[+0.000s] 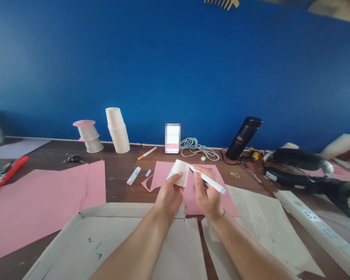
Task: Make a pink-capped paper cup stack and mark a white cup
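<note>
- The left hand (169,193) grips a white paper cup (180,171), held tipped on its side above the counter (116,175), with the thumb across the cup's near side and the fingers behind it.
- The right hand (206,194) is closed around a white marker (207,180); the marker's front end touches the cup's side, and its back end points out to the right.
- Cup and marker are held over a pink sheet (169,177) that lies flat on the counter just beyond the hands; a curved piece is cut out of the sheet's left edge.
- In front of the forearms lies an open, shallow cardboard box (84,233) with a few pen marks on its floor.
- To the right of the box, printed paper sheets (259,217) lie partly under the right forearm.
- A larger pink paper (41,198) covers the left part of the counter.
- A glue stick (133,175) and a small cap (147,173) lie between the two pink papers.
- Against the blue wall stand a stack of white cups (118,130), leaning slightly, and two upturned cups with a pink disc on top (86,134).
- A phone (172,138) stands by the wall, with a coiled white cable (196,147) beside it and a black flask (243,137) leaning further right.
- A white power strip (309,221) lies at the right edge.
</note>
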The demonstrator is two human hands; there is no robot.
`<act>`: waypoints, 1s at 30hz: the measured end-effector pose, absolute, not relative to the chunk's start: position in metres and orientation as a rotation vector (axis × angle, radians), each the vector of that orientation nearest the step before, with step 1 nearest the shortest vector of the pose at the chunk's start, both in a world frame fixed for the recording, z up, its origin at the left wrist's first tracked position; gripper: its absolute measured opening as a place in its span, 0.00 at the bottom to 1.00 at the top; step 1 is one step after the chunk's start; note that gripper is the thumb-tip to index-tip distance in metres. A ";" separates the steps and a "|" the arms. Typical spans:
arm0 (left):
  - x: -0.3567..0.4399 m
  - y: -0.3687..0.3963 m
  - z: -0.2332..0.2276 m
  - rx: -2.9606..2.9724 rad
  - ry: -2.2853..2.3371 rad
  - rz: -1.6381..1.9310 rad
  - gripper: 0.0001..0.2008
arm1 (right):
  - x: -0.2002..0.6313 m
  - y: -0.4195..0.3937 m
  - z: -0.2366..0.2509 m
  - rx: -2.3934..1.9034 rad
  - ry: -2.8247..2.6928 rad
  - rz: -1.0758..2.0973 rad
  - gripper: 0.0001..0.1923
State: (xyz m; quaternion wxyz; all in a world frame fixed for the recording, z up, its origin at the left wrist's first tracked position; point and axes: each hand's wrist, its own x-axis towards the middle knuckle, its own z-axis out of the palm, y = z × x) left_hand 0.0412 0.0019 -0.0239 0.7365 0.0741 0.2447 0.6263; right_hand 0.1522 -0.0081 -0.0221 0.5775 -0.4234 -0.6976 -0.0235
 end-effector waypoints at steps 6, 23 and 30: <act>0.040 0.003 -0.024 0.140 0.516 1.377 0.12 | 0.153 -0.006 -0.027 -0.953 -1.609 -0.080 0.16; 0.037 0.004 -0.026 0.108 0.421 1.379 0.15 | 0.151 0.009 -0.042 -1.154 -1.382 0.319 0.17; 0.035 0.001 -0.026 0.132 0.350 1.316 0.16 | 0.146 0.002 -0.039 -1.050 -1.350 0.546 0.21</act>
